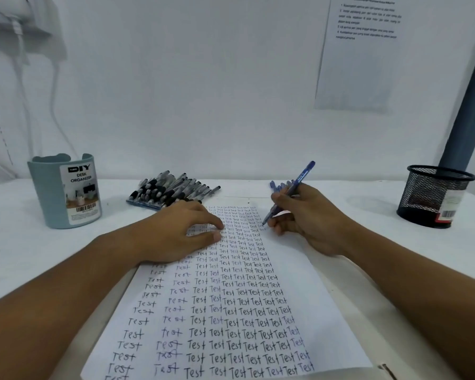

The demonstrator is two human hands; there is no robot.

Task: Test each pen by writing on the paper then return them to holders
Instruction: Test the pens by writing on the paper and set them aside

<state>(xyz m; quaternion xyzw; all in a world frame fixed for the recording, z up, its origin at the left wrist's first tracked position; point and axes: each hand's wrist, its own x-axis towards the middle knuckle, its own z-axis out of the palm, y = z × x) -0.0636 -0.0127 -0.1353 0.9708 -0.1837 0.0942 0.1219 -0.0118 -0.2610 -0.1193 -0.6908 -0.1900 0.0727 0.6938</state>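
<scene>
A white sheet of paper [299,270] covered with rows of the handwritten word "Test" lies in front of me. My right hand [310,220] grips a blue pen [290,192] with its tip down at the paper's right margin near the top. My left hand [181,231] rests flat on the upper left of the paper, fingers straight. A pile of several black pens [173,192] lies behind the left hand. A few blue pens [279,185] lie behind the right hand, mostly hidden by it.
A pale blue desk organizer [66,190] stands at the far left. A black mesh pen cup [436,196] stands at the far right beside a blue-grey post [469,105]. A printed sheet [359,50] hangs on the white wall.
</scene>
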